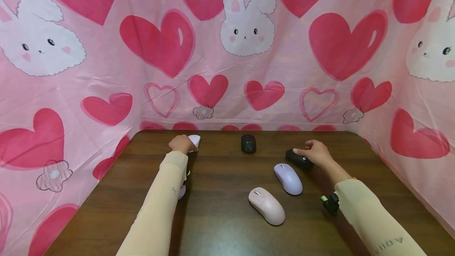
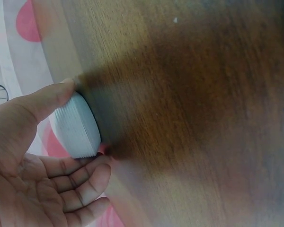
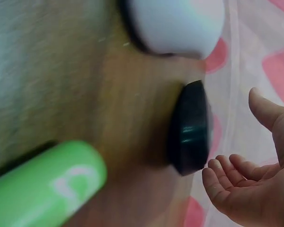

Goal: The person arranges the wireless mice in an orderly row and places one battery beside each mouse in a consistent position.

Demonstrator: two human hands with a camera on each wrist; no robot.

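Note:
At the far left of the table, my left hand (image 1: 182,144) pinches a white computer mouse (image 1: 194,141) between thumb and fingers. In the left wrist view the thumb lies on one side of this mouse (image 2: 76,126) and fingers touch the other. My right hand (image 1: 316,153) hovers by a black computer mouse (image 1: 299,159) at the right. The right wrist view shows its fingers loosely bent and apart from the black mouse (image 3: 190,130). A lavender mouse (image 1: 288,179) lies close to that black one, with a pale pink mouse (image 1: 266,206) nearer to me.
Another black mouse (image 1: 248,144) stands at the back middle of the brown wooden table (image 1: 217,177). Behind my left forearm, a lavender object (image 1: 182,192) is mostly hidden. Pink heart-and-rabbit cloth (image 1: 245,66) hangs around the back and sides. A green-tipped black device (image 1: 331,204) is at my right wrist.

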